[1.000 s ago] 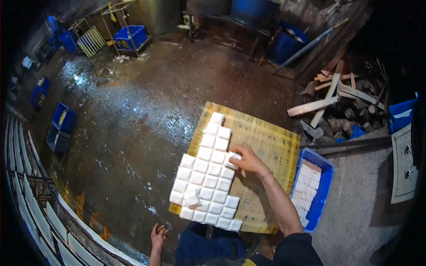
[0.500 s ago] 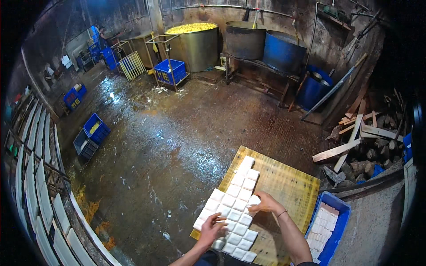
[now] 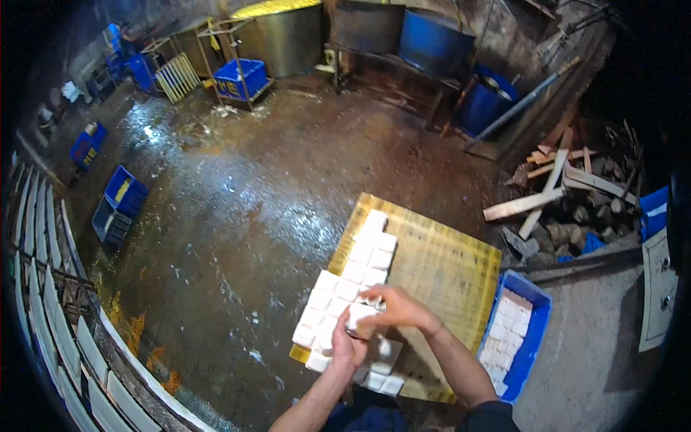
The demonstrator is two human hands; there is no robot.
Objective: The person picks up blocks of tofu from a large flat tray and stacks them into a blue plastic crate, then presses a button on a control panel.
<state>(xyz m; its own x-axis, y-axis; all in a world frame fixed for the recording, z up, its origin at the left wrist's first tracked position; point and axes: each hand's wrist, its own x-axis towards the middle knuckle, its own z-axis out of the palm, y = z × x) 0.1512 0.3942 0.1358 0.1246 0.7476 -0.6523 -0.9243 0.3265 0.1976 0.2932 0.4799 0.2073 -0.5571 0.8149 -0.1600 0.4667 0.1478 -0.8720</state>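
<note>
White square tofu blocks (image 3: 332, 294) lie in close rows along the left part of a yellowish wooden board (image 3: 450, 270) in front of me. My left hand (image 3: 348, 344) is closed around the side of a held tofu block (image 3: 361, 317), just above the rows. From the right, my right hand (image 3: 397, 311) grips the same block, its fingers bent over the top. Whether more than one block is between the hands I cannot make out. Several blocks at the board's near edge are partly hidden by my hands and wrists.
Right of the board stands a blue crate (image 3: 545, 291) with more white blocks inside. Split firewood (image 3: 547, 194) is heaped beyond it. Slanted pale slabs (image 3: 54, 317) line the left side. Blue crates (image 3: 128, 193) stand on the wet floor (image 3: 237, 187); large vats (image 3: 284, 43) are behind.
My hands have come together over the rows and lifted tofu; the left hand, spread on the blocks before, now grips. The near rows show fewer blocks. The view has tilted down.
</note>
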